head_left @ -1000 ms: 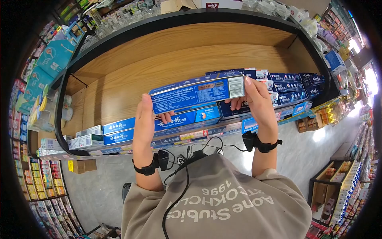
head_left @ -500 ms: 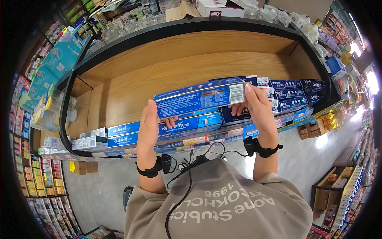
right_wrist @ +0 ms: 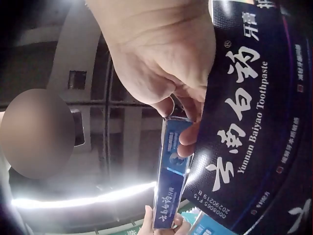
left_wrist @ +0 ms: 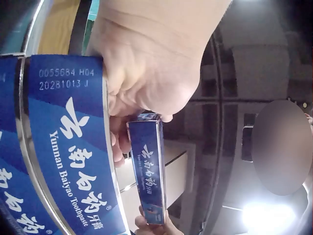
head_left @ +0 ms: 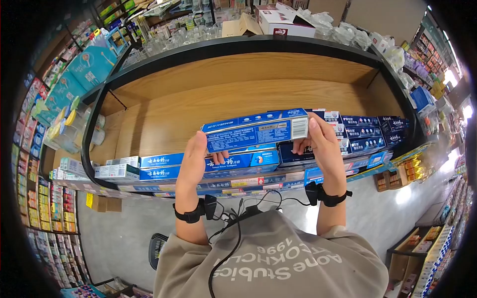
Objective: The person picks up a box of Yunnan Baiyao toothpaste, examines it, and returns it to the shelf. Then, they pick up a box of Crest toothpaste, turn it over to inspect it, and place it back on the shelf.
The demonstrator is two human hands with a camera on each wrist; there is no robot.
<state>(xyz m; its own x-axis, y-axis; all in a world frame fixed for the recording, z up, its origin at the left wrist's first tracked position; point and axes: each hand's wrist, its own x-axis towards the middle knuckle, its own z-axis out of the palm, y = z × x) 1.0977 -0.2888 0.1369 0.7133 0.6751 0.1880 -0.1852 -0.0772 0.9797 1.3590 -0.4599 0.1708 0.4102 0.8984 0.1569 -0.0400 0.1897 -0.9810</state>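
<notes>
A long blue toothpaste box (head_left: 256, 130) is held level between both hands, just above the row of boxes on the wooden shelf (head_left: 238, 102). My left hand (head_left: 193, 161) grips its left end, thumb up along the end face. My right hand (head_left: 318, 141) grips the right end by the barcode. In the left wrist view the same box (left_wrist: 149, 174) runs away from the palm (left_wrist: 146, 73). In the right wrist view the box (right_wrist: 171, 181) shows end-on below the fingers (right_wrist: 188, 132).
Light blue toothpaste boxes (head_left: 208, 164) lie stacked at the shelf's front, dark blue ones (head_left: 365, 131) to the right, white ones (head_left: 117, 171) to the left. The back of the shelf is bare wood. Other store racks (head_left: 44, 213) flank the aisle.
The held box has come down and slightly right, closer to the stacked boxes, with both hands keeping their grip on its ends.
</notes>
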